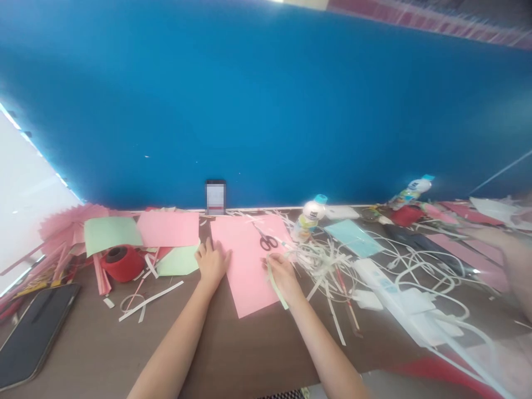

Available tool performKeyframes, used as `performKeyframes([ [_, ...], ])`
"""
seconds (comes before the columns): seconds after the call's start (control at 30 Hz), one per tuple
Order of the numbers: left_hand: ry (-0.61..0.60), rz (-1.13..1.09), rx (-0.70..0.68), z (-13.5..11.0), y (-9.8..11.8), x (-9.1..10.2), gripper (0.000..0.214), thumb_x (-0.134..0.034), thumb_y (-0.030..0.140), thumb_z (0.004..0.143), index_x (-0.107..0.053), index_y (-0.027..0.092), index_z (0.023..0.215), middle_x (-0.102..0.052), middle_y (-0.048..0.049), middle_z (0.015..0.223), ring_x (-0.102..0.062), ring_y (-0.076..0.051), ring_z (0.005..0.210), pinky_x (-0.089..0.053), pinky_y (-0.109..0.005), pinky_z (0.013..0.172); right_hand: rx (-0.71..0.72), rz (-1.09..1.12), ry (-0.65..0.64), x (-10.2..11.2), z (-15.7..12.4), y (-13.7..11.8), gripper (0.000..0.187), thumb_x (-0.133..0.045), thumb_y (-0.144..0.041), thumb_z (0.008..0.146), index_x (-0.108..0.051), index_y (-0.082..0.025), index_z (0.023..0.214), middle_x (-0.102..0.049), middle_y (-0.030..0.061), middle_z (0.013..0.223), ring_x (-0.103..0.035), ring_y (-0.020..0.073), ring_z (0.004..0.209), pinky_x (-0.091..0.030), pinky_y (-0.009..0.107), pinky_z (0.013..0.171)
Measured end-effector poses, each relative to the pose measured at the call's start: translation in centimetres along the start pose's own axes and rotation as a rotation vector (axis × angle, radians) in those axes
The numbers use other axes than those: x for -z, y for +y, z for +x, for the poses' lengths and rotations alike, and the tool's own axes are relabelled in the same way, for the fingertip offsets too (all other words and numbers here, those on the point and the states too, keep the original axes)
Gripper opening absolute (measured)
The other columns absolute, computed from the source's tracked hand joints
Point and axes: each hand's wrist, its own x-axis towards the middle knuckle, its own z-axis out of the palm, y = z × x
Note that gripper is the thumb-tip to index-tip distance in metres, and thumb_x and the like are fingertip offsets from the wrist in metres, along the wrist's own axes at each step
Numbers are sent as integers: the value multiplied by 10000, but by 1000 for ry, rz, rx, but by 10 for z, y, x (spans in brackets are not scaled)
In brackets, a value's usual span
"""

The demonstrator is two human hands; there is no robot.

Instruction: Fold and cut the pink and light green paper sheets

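Observation:
A large pink paper sheet (pixel 245 277) lies on the table in front of me. My left hand (pixel 213 265) rests palm down at its left edge, fingers spread, holding nothing. Over the sheet's right side, my right hand (pixel 285 275) pinches a narrow light green paper strip (pixel 276 287) that hangs down toward me. Just beyond that hand, dark-handled scissors (pixel 268 241) lie on the sheet with their blades pointing away. A green paper piece (pixel 178 261) sits close to the left of my left hand.
At left are a red roll (pixel 122 264), paper pieces and a dark phone (pixel 37 332). Another phone (pixel 215 197) leans on the blue wall. Rightward are a bottle (pixel 310 219), tangled strips, a white power strip (pixel 390 299) with cables, and another person's blurred arm (pixel 517 260).

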Motion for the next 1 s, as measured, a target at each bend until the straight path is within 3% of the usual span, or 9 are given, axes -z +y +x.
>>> performKeyframes([
  [0.17,-25,-13,-4,-1,1,3,441,-401,466,806,-540,224,1147,-378,-147,1310,-334,-358,1112,-276,-480,845,73,-120,212,5,0,3,206,-722,-280,562,-592,-185,690,-595,-13,646,-585,154,681,-446,277,661],
  [0.27,-3,-69,-9,-1,-1,1,384,-420,421,809,-571,236,1110,-394,-143,1292,-336,-355,1117,-275,-497,855,213,-259,376,10,-2,-2,192,-684,-312,587,-583,-184,689,-580,-3,641,-568,171,671,-445,295,635],
  [0.37,46,-223,-53,2,-6,-4,317,-445,364,807,-617,227,1034,-443,-141,1232,-338,-342,1135,-275,-513,889,393,-421,446,11,-5,-10,183,-655,-317,619,-577,-179,711,-591,17,721,-561,187,753,-440,311,698],
  [0.5,10,-773,-158,9,-10,-11,347,-486,285,792,-535,204,1126,-515,-121,1130,-484,-233,1038,-382,-393,880,383,-392,266,9,-6,-14,164,-639,-311,668,-561,-190,746,-558,-8,656,-545,147,647,-440,301,661],
  [0.63,-123,-1275,0,11,-6,-13,516,-536,270,760,-349,204,1237,-579,-64,927,-583,-139,796,-458,-290,736,260,-382,17,1,-9,-18,181,-659,-333,669,-549,-197,718,-501,-41,555,-484,105,508,-408,264,548],
  [0.73,-184,-1399,125,11,-3,-13,557,-529,288,764,-287,190,1255,-577,-7,762,-563,-108,671,-452,-250,660,154,-520,-101,-14,-12,-28,230,-674,-363,652,-581,-185,764,-528,-25,587,-495,108,523,-407,267,547],
  [0.8,-231,-1445,151,13,-2,-12,516,-527,285,759,-340,178,1228,-587,-12,764,-558,-113,684,-444,-241,655,62,-633,-183,-28,-11,-38,247,-671,-376,653,-596,-175,777,-551,-12,620,-509,110,538,-415,274,564],
  [0.9,-277,-1488,85,17,-1,-11,302,-531,275,739,-540,148,1012,-602,-49,847,-559,-148,770,-435,-242,671,-11,-764,-322,-49,1,-49,246,-662,-387,654,-613,-163,742,-570,3,658,-511,106,552,-420,273,574],
  [1.0,-235,-1456,15,21,-1,-10,211,-505,321,759,-597,134,791,-602,-36,771,-549,-151,725,-425,-243,655,14,-825,-415,-66,25,-49,222,-654,-372,662,-611,-159,711,-568,2,659,-513,106,583,-422,262,587],
])
